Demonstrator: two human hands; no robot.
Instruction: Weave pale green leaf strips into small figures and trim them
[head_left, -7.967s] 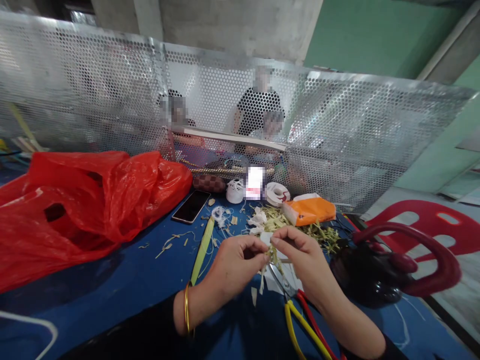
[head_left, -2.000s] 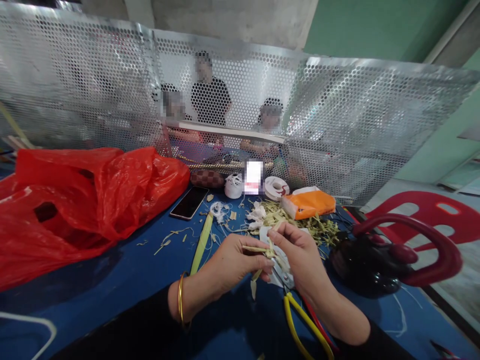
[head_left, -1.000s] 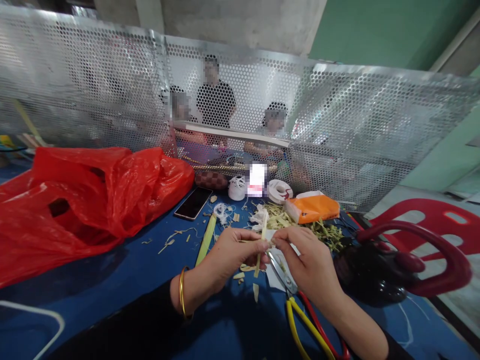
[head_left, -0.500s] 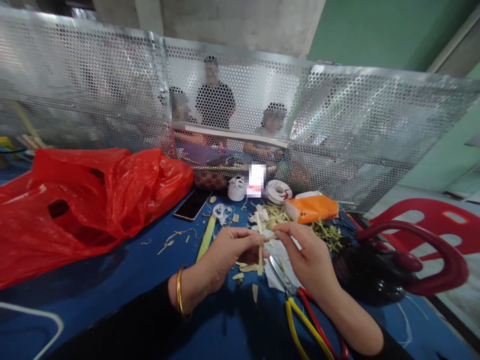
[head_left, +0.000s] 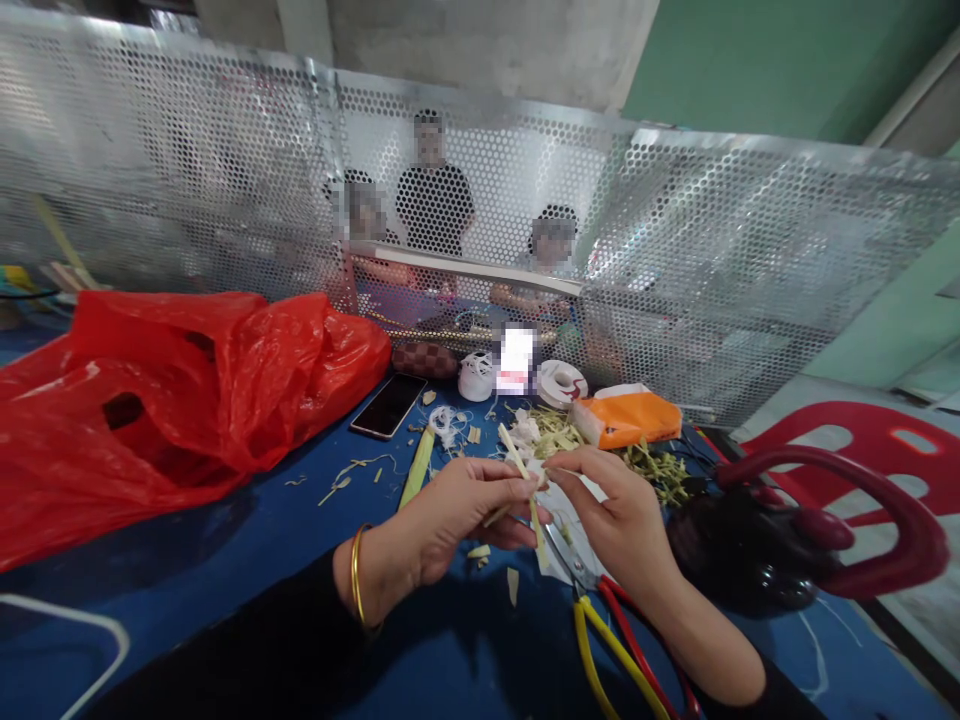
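My left hand (head_left: 469, 505) pinches a pale leaf strip (head_left: 514, 450) between thumb and forefinger, its long end slanting up and left over the table. My right hand (head_left: 611, 500) is closed at the fingertips on the same piece, close to the left thumb, where the strip looks folded or crossed. Below the right hand lie scissors (head_left: 577, 575) with one yellow and one red handle, blades toward my hands on white paper (head_left: 553, 565). A wider green leaf strip (head_left: 417, 468) lies beyond my left wrist.
A red plastic bag (head_left: 187, 380) covers the left. Behind are a phone (head_left: 388, 405), a thread ball (head_left: 475, 378), a tape roll (head_left: 562, 383), an orange tissue pack (head_left: 628, 415) and dried plant bits (head_left: 656, 470). A dark kettle (head_left: 750, 550) stands right. A perforated metal screen (head_left: 465, 190) separates several people.
The strip has tilted from nearly upright to leaning left at its top. My hands stay close together, with the fingers slightly shifted around it.
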